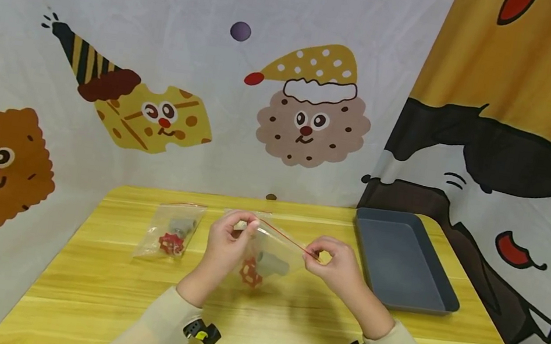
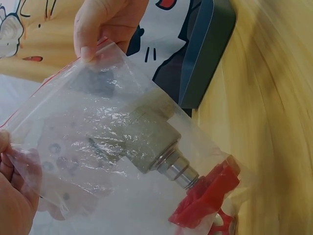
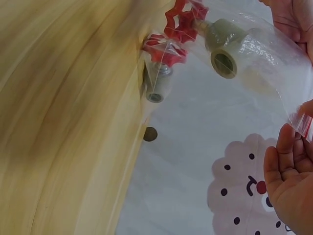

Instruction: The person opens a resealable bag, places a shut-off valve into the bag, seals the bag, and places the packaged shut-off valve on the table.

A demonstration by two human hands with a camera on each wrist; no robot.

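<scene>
A clear zip bag with a red strip [image 1: 287,237] hangs above the table between both hands. My left hand [image 1: 227,241] pinches one end of its top edge, and my right hand [image 1: 337,263] pinches the other. Inside are a grey valve body [image 2: 149,132] with a metal stem and a red handwheel [image 2: 208,193], which hangs lowest. Whether the zip is sealed, I cannot tell. Another bagged valve with a red handwheel [image 3: 165,49] stands behind the held bag, mostly hidden in the head view. To the left lies a bag with a similar valve [image 1: 174,234].
A dark grey rectangular tray [image 1: 400,260] sits on the right of the wooden table [image 1: 93,299], just beyond my right hand. A printed cartoon curtain [image 1: 193,7] hangs behind the table's back edge.
</scene>
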